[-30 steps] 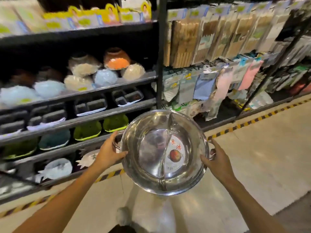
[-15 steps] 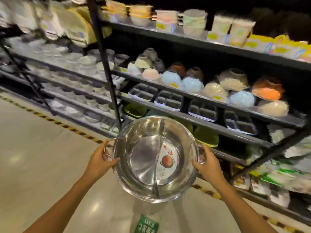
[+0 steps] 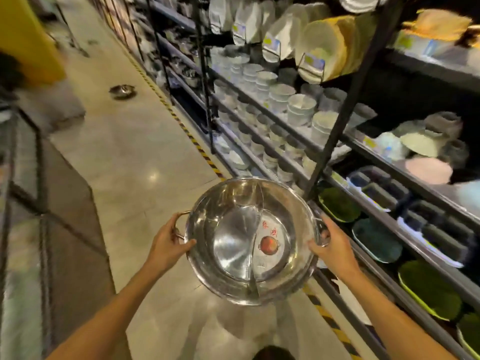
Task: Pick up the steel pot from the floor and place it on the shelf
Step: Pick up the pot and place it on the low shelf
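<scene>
while the pot (image 3: 250, 240) sits between the hands exactly as it did a second ago, the view around it has swung hard to the left: the racks of hanging cloths and the rounded bowls that were straight ahead are gone or pushed to the far right, and the aisle now runs away beyond the pot, with the shelf (image 3: 384, 203) of stacked white bowls and green trays along the pot's right side. the left hand (image 3: 166, 245) has its fingers curled round the left handle, thumb on the rim; the right hand (image 3: 335, 245) grips the right handle the same way. the pot is carried level and clear of the floor (image 3: 135, 157), mouth up, its divider and red label showing inside. it is near the shelf but not over any tier.

so the lift looks done and the person appears to be turning to search for a spot. a second steel pot (image 3: 122, 91) lies on the floor far beyond the carried pot, beside the striped tape. the tiers nearest the pot look packed, so a free gap is probably further along; none shows plainly through the blur.
</scene>
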### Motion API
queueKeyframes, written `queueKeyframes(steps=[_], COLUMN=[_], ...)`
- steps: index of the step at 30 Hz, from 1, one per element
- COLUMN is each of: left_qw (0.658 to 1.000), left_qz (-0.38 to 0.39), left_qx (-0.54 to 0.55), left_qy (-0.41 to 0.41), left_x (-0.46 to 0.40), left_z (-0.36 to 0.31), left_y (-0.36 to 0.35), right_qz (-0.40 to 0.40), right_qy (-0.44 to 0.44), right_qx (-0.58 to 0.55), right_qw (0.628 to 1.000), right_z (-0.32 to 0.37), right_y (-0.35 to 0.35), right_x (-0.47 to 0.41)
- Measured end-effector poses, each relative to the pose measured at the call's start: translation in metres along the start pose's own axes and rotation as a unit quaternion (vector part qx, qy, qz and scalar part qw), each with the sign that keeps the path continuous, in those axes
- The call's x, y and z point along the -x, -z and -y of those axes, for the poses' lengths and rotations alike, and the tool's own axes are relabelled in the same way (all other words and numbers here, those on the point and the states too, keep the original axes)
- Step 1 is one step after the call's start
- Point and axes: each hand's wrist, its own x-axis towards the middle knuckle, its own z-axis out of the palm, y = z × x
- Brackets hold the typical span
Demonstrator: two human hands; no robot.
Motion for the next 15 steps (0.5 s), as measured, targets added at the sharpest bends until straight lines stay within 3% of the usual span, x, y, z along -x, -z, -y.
queueKeyframes(steps=[4,10,15], left_qw=[0.998,0.992,0.969], left_qz=[-0.037,-0.109,-0.214], left_qx=[0.005,-0.014,0.026], left_qy=[0.053,0.066,0.121], left_x=[-0.052,-0.126,-0.189], left_z=[0.013,0.007,0.019], left_y=[0.02,0.047,0.07], right_qz=[0.05,0.134,0.191], right_qy=[0.037,0.093,0.15], right_qx=[-0.021,-0.016,-0.006], right_qw=[0.998,0.986,0.97], right_z=[0.023,0.076,0.146], right_y=[-0.038,-0.083,-0.124], right_x=[-0.102,-0.247,-0.361])
